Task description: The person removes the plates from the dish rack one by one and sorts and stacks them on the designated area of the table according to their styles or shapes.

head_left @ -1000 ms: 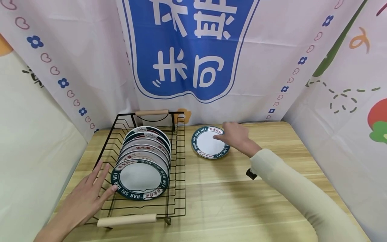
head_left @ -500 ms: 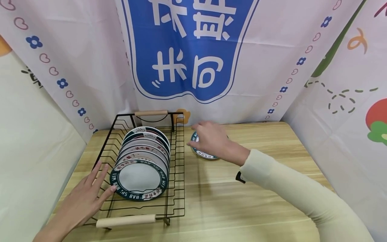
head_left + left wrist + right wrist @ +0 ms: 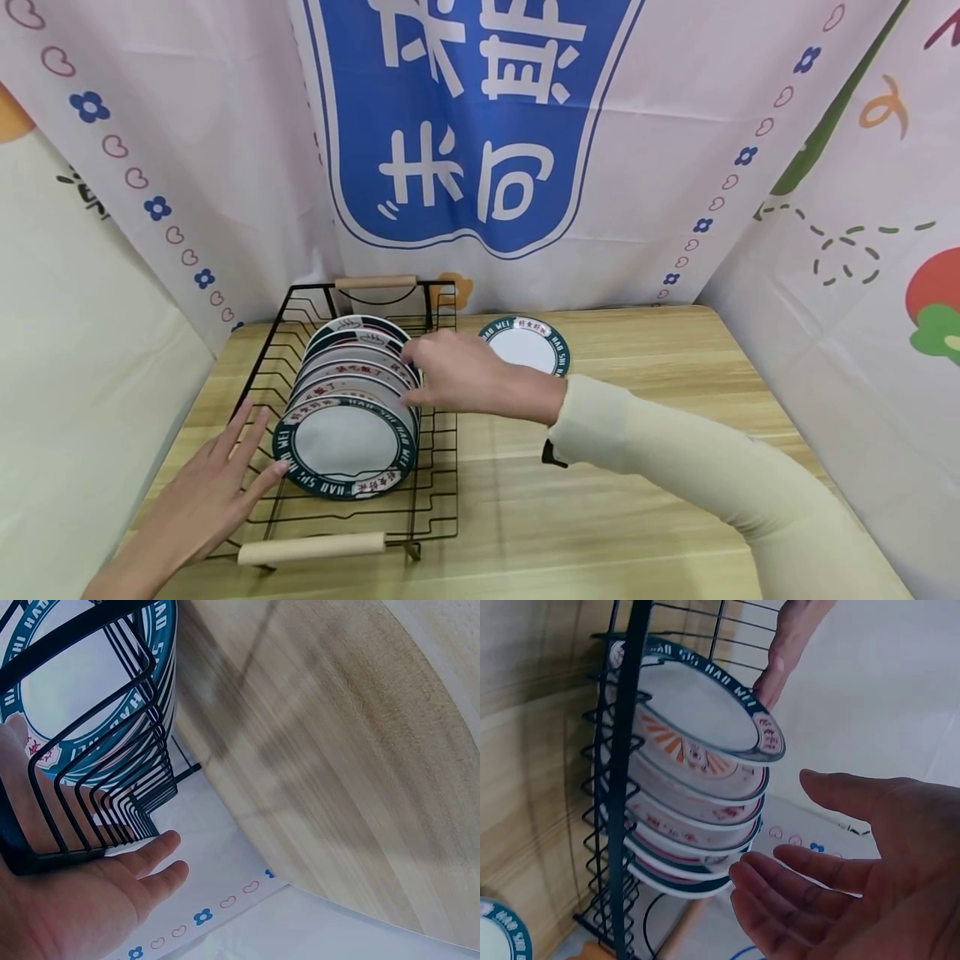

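A black wire dish rack (image 3: 311,547) with wooden handles holds several plates standing in a row. The front plate (image 3: 345,446) has a dark green lettered rim; behind it are white plates with red print. My left hand (image 3: 202,483) lies at the rack's left side, fingers spread and straight; in the left wrist view, the left hand (image 3: 90,911) is against the wire rim. My right hand (image 3: 465,371) is over the rack's right side beside the plates. In the right wrist view, the right hand (image 3: 870,885) holds nothing, fingers loosely bent, fingertips close to the rear plates' edges.
One more green-rimmed plate (image 3: 525,343) lies flat on the wooden table (image 3: 600,517) right of the rack, partly covered by my right forearm in the head view. A printed cloth (image 3: 637,200) hangs behind the table, with fabric walls on both sides.
My right hand has moved left from above the plate on the table, over to the plates in the rack. The plates, rack and left hand stay as they were.
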A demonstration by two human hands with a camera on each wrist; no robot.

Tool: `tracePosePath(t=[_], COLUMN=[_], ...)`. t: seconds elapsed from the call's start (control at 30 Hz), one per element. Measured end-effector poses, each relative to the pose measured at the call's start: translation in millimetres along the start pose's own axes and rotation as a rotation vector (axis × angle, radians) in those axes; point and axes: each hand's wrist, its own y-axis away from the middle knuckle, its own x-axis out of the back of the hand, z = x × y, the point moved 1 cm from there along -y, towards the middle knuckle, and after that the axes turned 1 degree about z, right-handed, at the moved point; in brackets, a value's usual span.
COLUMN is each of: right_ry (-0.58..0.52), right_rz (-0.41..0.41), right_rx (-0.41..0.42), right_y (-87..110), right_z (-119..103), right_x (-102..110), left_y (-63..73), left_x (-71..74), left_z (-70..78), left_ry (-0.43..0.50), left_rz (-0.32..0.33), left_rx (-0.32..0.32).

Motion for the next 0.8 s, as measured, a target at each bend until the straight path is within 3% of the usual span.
tracePosePath(t=[0.43,0.8], right_ry=[-0.077,-0.030], right_rz=[-0.107,-0.174], right_rx=[0.109,0.156], right_y=[-24.1,-43.9], right_z=[-28.0,-38.6], right_x=[-30.5,-53.5], left_y=[0.0,-1.1], left_x=[-0.5,-2.1], left_z=[1.4,-0.8], left_ry=[0.007,0.007], left_rz=[0.014,0.007], left_rx=[-0.010,-0.006])
